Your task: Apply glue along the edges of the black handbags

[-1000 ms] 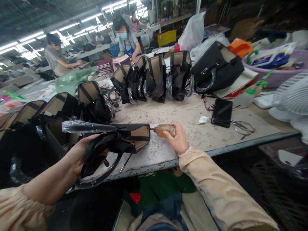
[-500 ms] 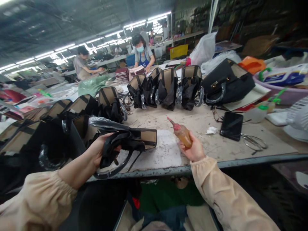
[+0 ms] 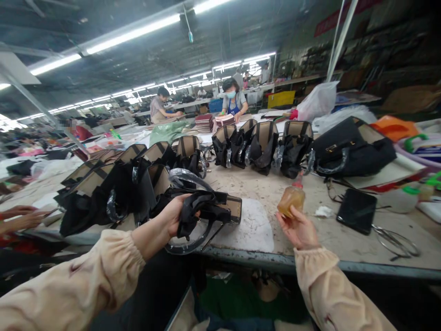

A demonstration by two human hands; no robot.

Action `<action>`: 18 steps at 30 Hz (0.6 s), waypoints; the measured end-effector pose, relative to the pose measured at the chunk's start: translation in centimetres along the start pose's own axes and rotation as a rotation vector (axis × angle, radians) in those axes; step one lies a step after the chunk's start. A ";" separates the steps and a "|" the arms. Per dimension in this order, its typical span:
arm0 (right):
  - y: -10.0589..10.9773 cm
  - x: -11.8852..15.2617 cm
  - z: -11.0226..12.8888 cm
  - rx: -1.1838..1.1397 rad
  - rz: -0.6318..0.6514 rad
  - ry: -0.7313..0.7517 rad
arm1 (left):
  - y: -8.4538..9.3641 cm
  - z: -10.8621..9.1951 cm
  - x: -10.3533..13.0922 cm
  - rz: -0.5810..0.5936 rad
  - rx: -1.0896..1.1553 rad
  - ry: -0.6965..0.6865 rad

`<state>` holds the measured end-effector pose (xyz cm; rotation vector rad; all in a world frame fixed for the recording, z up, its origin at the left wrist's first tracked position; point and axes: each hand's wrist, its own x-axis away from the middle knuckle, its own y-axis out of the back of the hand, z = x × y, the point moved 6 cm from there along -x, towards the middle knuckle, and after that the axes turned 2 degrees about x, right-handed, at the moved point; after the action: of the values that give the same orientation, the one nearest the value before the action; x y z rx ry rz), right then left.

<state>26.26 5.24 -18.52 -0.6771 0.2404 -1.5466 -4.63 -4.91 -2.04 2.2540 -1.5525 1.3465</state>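
My left hand [image 3: 176,215] is closed around the bunched black material of a handbag [image 3: 210,207], which lies on its side at the table's front. The bag's beige lining shows at its right end, and its handles are wrapped in clear plastic. My right hand [image 3: 299,226] grips a squeeze bottle [image 3: 291,201] of amber liquid with a reddish nozzle. The bottle is nearly upright, its nozzle pointing up and slightly right. A white sheet [image 3: 257,225] lies on the table between my hands.
More black handbags [image 3: 263,147] stand along the back and left of the table [image 3: 248,184]. A black phone [image 3: 357,211], scissors [image 3: 396,241] and crumpled white paper [image 3: 324,212] lie to the right. Another person's hands [image 3: 22,218] show at the left edge; co-workers [image 3: 234,101] are beyond.
The squeeze bottle has turned from pointing up-left to nearly upright in my right hand. My left hand still holds the handbag. The whole view has swung left and up.
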 end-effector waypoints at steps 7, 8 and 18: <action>3.5 -0.4 -0.1 0.545 -0.287 0.149 | 0.2 1.4 0.7 -0.002 0.038 -0.068; 3.9 -0.4 0.1 0.707 -0.321 0.162 | 0.1 1.5 0.8 0.004 0.043 -0.072; 3.0 -0.1 -0.4 1.536 -0.290 0.224 | -0.6 3.4 2.0 0.093 0.092 -0.070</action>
<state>28.60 4.88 -20.46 0.7011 -0.8676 -1.5727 -1.87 -7.81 -2.45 2.3328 -1.6708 1.4043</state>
